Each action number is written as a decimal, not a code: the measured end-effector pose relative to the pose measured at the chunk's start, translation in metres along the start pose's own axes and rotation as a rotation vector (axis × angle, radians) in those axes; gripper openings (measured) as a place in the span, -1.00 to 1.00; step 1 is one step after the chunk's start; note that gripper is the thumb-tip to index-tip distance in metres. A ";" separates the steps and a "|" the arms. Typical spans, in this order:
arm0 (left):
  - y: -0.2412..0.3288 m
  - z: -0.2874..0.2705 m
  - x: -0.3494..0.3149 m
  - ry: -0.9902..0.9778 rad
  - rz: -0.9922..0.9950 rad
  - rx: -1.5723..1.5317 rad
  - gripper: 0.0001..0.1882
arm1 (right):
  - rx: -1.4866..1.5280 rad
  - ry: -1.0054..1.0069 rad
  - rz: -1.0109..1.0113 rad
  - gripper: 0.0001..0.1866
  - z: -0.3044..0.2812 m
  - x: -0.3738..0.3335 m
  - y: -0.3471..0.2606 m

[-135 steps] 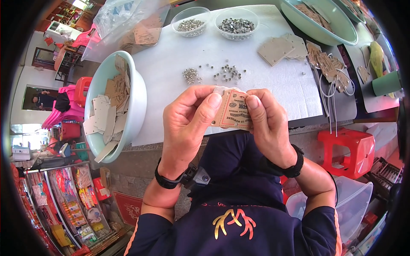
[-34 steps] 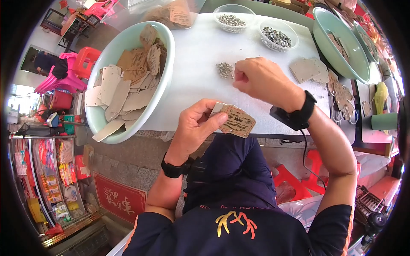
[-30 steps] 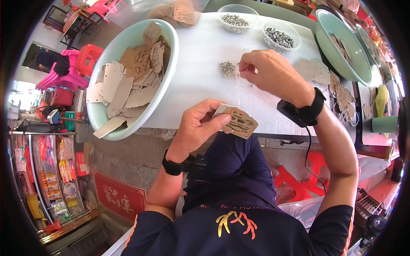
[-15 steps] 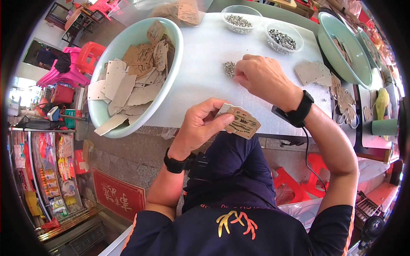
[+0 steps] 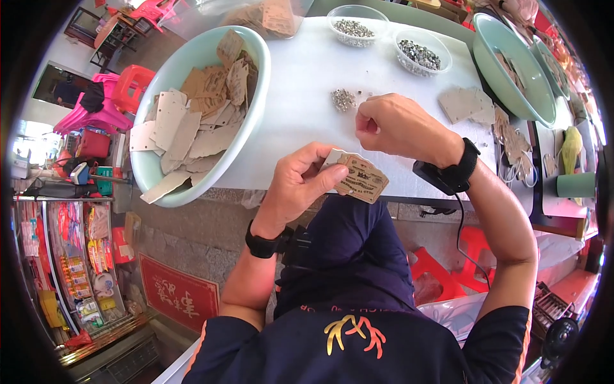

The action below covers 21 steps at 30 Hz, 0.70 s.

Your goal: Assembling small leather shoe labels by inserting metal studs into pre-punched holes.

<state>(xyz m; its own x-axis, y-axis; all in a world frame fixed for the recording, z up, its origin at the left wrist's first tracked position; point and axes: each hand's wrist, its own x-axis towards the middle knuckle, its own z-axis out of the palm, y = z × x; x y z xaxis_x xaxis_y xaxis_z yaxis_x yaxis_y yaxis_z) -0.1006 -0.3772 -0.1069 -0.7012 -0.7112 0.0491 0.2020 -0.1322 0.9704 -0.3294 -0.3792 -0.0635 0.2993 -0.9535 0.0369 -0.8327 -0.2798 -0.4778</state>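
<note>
My left hand (image 5: 299, 182) pinches a brown printed card (image 5: 363, 179) with shaped edges, thumb on top and fingers beneath, above my lap at the table's near edge. My right hand (image 5: 400, 128) is closed above the white table, thumb and fingertips together; anything in them is too small or hidden to make out. Just beyond that hand, to its left, lies a small heap of shiny metal bits (image 5: 343, 100), with a few loose ones beside it. Two clear bowls stand farther back, one with silvery bits (image 5: 354, 29), the other with darker metal pieces (image 5: 419, 54).
A pale green basin (image 5: 252, 121) full of grey and brown cards stands at the left. Grey cards (image 5: 465, 105) lie stacked on the right of the table, near another green basin (image 5: 495, 77). A cable (image 5: 462, 237) hangs from the device at my right wrist.
My right hand has drawn back from the metal heap, nearer to me and slightly right, uncovering the heap. My left hand still holds the card, almost unmoved.
</note>
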 end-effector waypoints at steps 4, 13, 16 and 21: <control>0.003 0.005 0.002 0.040 -0.001 -0.007 -0.79 | -0.080 0.025 -0.044 -0.85 0.003 -0.005 0.001; 0.005 0.011 0.005 0.084 -0.012 0.035 -0.77 | 0.015 -0.055 0.095 -0.81 -0.007 -0.002 0.000; 0.008 0.015 0.006 0.083 -0.009 0.072 -0.77 | 0.029 -0.040 0.093 -0.81 -0.007 -0.003 -0.002; 0.010 0.024 0.009 0.111 -0.027 0.095 -0.78 | -0.122 -0.031 0.121 -0.83 0.001 -0.002 -0.002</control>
<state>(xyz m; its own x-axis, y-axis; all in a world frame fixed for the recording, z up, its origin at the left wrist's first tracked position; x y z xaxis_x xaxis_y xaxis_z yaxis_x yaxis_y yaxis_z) -0.1212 -0.3683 -0.0912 -0.6247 -0.7808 0.0012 0.1149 -0.0904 0.9893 -0.3275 -0.3764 -0.0633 0.2059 -0.9777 -0.0422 -0.9135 -0.1766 -0.3666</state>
